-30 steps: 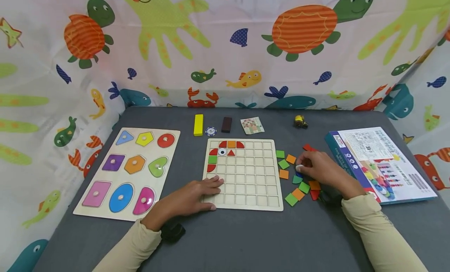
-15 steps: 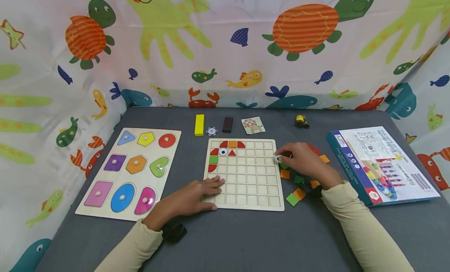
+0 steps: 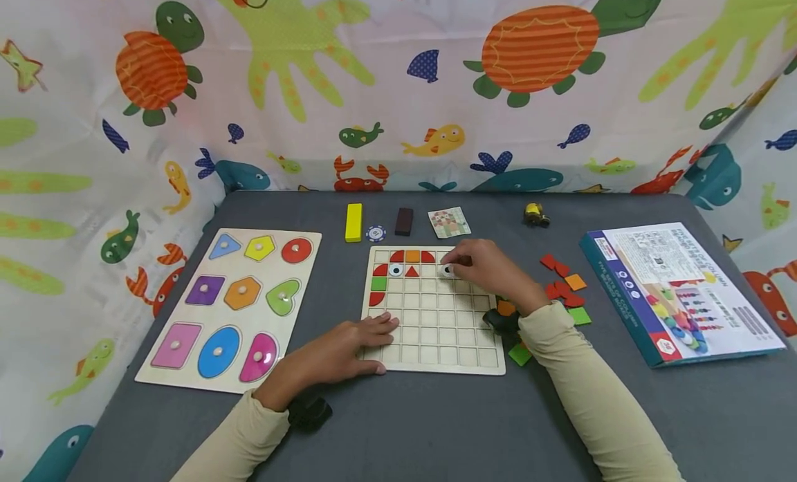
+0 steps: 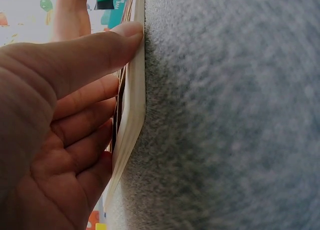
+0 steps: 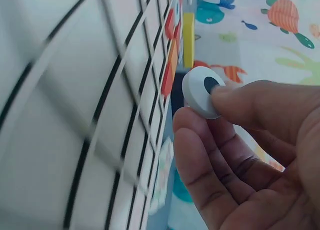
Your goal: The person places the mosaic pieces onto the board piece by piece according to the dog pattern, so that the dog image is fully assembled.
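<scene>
My right hand (image 3: 488, 269) pinches a white round eye tile (image 5: 195, 93) with a black pupil between thumb and fingers. It holds the tile just over the upper right part of a wooden grid board (image 3: 429, 337). Set in the board's upper left cells are red curved pieces (image 3: 376, 299), an orange square (image 3: 412, 256), a green square (image 3: 378, 283), a red triangle (image 3: 411, 272) and another eye tile (image 3: 396, 270). My left hand (image 3: 342, 347) rests on the board's lower left side with relaxed fingers, its thumb (image 4: 112, 44) at the near edge.
Red tiles (image 3: 563, 288) and green tiles (image 3: 579, 316) lie right of the board, partly hidden by the right arm. A shape puzzle (image 3: 224, 382) lies left, a box (image 3: 691, 295) right. Behind stand a yellow block (image 3: 353, 223), a poker chip (image 3: 376, 233), a dark block (image 3: 403, 221) and a card (image 3: 449, 223).
My right hand has moved left from the loose tiles to over the board, bringing the eye tile with it. The left hand has stayed in place.
</scene>
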A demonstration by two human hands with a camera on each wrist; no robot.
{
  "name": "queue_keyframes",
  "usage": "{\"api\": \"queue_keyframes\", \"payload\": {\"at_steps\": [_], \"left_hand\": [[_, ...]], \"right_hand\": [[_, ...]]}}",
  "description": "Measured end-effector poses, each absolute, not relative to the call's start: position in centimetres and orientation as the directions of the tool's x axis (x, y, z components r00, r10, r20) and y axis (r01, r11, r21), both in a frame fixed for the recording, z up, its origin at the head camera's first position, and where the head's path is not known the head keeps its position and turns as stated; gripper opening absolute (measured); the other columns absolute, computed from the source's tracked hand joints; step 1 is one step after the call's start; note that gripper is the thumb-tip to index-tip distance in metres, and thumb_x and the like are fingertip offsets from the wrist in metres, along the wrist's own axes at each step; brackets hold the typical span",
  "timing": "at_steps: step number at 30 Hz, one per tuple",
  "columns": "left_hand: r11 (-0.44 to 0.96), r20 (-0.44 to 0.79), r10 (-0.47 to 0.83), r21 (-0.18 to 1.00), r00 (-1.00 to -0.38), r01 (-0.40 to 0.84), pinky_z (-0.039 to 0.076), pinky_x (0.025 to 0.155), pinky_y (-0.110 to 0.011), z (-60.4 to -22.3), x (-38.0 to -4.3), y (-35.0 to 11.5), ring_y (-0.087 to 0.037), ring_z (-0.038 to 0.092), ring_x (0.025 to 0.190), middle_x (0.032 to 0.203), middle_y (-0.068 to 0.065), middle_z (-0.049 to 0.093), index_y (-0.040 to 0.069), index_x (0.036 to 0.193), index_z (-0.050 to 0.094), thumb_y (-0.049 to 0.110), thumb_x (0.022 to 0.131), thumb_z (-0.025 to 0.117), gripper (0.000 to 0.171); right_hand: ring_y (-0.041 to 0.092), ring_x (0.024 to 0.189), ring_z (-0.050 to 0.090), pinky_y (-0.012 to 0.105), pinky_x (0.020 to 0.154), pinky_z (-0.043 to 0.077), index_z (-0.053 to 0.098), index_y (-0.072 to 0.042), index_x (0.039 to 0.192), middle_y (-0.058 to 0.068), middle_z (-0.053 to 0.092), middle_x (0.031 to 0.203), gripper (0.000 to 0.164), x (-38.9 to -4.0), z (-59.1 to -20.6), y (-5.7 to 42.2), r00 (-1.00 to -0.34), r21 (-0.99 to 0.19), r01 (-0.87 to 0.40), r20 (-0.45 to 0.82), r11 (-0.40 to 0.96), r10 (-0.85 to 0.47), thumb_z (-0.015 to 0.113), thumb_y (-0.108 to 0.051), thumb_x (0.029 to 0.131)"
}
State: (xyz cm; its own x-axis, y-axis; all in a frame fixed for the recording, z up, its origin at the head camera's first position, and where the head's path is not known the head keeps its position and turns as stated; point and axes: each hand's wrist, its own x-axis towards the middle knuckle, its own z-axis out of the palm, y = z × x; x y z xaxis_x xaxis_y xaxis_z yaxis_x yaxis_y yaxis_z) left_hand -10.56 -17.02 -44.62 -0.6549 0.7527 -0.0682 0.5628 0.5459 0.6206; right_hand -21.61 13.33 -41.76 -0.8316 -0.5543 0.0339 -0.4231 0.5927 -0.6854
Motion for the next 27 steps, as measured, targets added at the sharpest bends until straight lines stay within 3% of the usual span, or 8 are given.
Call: {"api": "queue_keyframes", "payload": {"at_steps": [18, 27], "left_hand": [[0.542, -0.073, 0.756, 0.625, -0.65, 0.561, 0.033, 0.108, -0.046, -44.6, -10.8, -16.9, -0.02, 0.026, 0.143, 0.151, -0.003, 0.04, 0.006, 0.139, 0.054, 0.026, 0.087, 0.075, 0.059], [0.554, -0.089, 0.745, 0.635, -0.662, 0.539, 0.031, 0.109, -0.044, -44.5, -10.8, -17.1, -0.016, 0.024, 0.143, 0.151, -0.001, 0.039, 0.007, 0.139, 0.054, 0.026, 0.087, 0.075, 0.059]], "right_hand": [[0.023, 0.093, 0.065, 0.038, 0.08, 0.052, 0.073, -0.001, 0.108, 0.011, 0.07, 0.105, 0.019, -23.4, -42.7, 10.1, -0.846, -0.718, -0.336, -0.055, 0.61, -0.53, 0.06, -0.001, 0.094], [0.021, 0.087, 0.061, 0.037, 0.077, 0.05, 0.074, -0.004, 0.1, 0.008, 0.066, 0.099, 0.015, -23.4, -43.2, 8.8, -0.856, -0.653, -0.364, -0.046, 0.664, -0.514, 0.062, 0.001, 0.092]]}}
